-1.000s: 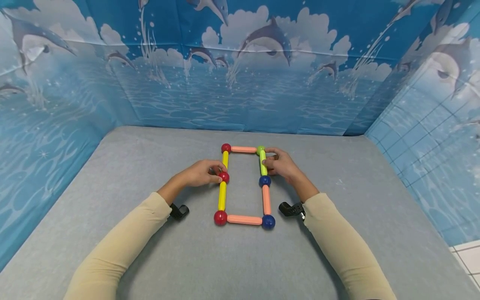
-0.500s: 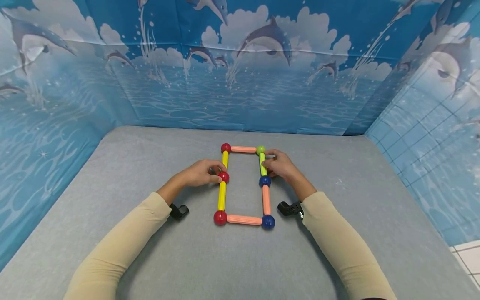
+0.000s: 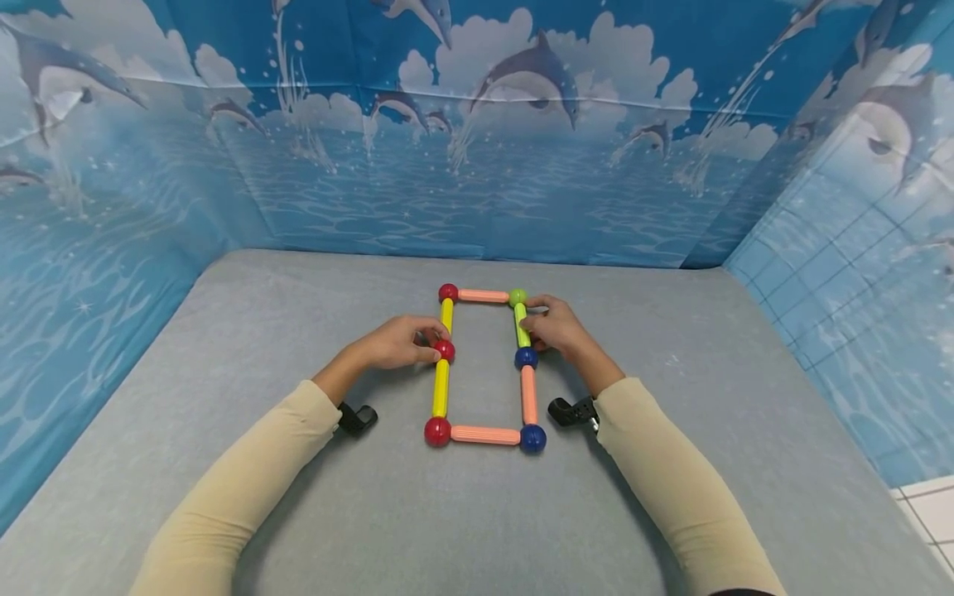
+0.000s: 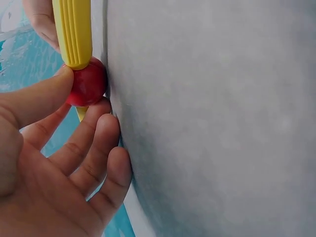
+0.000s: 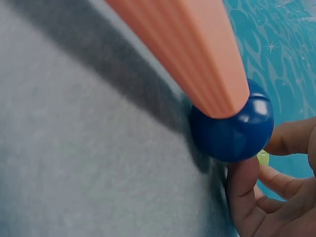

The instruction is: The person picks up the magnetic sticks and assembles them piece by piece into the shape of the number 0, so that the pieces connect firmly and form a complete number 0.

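A rectangular frame of balls and rods lies in front of me in the head view. My left hand (image 3: 402,341) pinches the red ball (image 3: 445,351) halfway along the left side, thumb at its join with a yellow rod (image 4: 74,34). The other left fingers curl below the ball, close to the surface. Opposite, my right hand (image 3: 559,325) holds the lime green rod (image 3: 522,324) between thumb and fingers. Its index finger reaches to the green ball (image 3: 517,296) at the far corner. In the right wrist view a blue ball (image 5: 232,131) and a salmon rod (image 5: 192,54) partly hide the grip.
Red balls (image 3: 437,431) stand at the two left corners and a blue ball sits at the near right one. Salmon rods (image 3: 486,434) form the short sides. Everything lies on a grey surface (image 3: 373,513), with a dolphin-print blue curtain (image 3: 477,207) behind.
My right wrist and forearm have shifted slightly left, with the hand still on the lime green rod. The left hand and the frame look almost unchanged.
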Available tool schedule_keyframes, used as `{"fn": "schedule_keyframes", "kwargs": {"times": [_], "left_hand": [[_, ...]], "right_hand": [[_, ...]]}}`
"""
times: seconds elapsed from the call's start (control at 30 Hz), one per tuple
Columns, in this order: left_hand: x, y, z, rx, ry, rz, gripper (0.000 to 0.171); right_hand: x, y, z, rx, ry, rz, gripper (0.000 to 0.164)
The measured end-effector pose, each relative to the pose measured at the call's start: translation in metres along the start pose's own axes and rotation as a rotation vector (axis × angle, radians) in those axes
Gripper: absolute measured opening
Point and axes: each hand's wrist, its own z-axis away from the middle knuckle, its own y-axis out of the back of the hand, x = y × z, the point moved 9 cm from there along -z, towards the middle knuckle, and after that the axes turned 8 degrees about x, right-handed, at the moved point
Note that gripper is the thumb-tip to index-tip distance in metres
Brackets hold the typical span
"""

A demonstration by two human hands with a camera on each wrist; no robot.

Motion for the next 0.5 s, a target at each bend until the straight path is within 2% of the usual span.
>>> {"fn": "schedule_keyframes", "kwargs": {"times": [0.5], "left_hand": [[0.001,0.001,-0.013,0.024,0.001,0.008,0.03]], "right_hand": [[-0.003,0.005,-0.009,0.023,-0.022,-0.014,0.051]]}}
